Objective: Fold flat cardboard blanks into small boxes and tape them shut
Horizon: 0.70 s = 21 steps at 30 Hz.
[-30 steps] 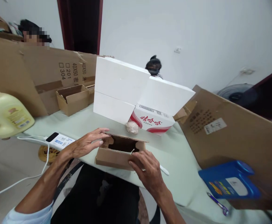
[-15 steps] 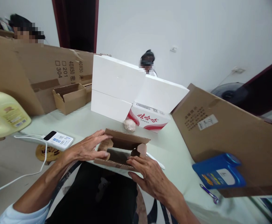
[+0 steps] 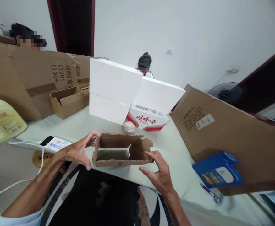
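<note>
Two hands (image 3: pixel 77 152) (image 3: pixel 159 172) flank rectangular corrugated cardboard box (image 3: pixel 120 153).

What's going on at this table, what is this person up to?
A person is handling a small cardboard box at the near edge of the table. Their left hand spans its left end and their right hand reaches for the flap at its right end. The box is open on top and looks empty. White foam boxes stand behind it and a blue bottle lies to the right.
</note>
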Tool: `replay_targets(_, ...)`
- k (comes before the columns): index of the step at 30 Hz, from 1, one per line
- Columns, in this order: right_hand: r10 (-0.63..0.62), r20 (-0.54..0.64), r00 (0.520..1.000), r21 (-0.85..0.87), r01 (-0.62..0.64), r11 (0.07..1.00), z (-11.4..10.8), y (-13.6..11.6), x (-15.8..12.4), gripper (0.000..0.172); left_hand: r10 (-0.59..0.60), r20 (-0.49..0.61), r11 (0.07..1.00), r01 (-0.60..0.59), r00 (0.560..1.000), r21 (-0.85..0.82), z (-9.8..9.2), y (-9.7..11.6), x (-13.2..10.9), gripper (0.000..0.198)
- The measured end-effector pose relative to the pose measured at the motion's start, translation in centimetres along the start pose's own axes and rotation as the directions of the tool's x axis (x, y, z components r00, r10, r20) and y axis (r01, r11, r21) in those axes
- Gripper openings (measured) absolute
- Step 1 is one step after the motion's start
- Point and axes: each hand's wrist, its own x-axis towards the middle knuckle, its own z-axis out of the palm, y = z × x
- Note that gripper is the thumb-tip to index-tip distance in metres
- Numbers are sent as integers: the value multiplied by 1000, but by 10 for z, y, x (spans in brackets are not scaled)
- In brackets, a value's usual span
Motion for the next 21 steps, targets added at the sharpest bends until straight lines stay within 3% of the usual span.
replay_targets(5,75,-62,995,59,-71,996,5,13,-5,40,-9,-90,994,18,996,105,15,-4,2,104)
replay_targets(9,205,-93,974,150,-190,970,15,26,-15,40,2,-291,998,16,957,59,18,-28,10,106)
replay_targets(13,385,-188,904,360,-301,883,40,35,-24,75,30,-510,1000,-24,860,17,25,-49,20,114)
replay_targets(16,495,-193,847,456,-370,809,57,38,-24,100,36,-593,999,-25,804,26,32,-57,28,127)
replay_targets(18,522,-97,848,469,-423,775,61,40,-22,92,15,-638,1000,2,770,26,35,-58,31,131)
replay_targets(21,497,122,859,449,-494,744,59,40,-20,51,-23,-717,997,68,697,35,35,-57,36,119)
